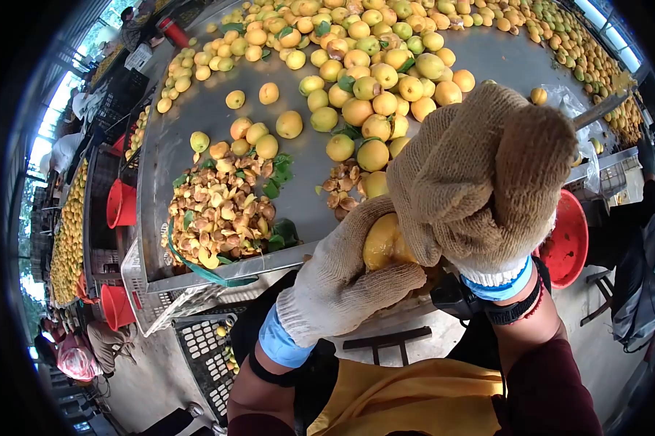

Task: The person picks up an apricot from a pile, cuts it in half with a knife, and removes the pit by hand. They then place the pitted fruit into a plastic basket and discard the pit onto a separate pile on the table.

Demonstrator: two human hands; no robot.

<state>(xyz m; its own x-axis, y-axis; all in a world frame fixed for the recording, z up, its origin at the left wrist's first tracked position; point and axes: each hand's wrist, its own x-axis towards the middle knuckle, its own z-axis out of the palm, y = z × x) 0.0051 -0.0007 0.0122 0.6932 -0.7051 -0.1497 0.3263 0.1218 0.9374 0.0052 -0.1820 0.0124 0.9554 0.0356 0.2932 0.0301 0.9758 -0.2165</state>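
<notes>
My left hand (342,272), in a knitted work glove, is closed around a yellow apricot (385,243) at the table's near edge. Right above it, my right hand (480,174) makes a fist in a browner, stained glove. From that fist a narrow metal blade (600,109) sticks out to the upper right, with yellow pulp on its end; its handle is hidden in the glove. Just beyond my hands lies a heap of whole apricots (382,105). A small pile of brownish pieces (342,185) sits beside my left hand, and a larger pile of cut pieces (222,207) lies farther left.
The metal table (305,225) has a raised rim. A red bucket (563,240) stands at the right, with another red bucket (122,203) at the left. Below lies a black crate (204,356) near a white crate (149,291). Other people sit around the hall's edges.
</notes>
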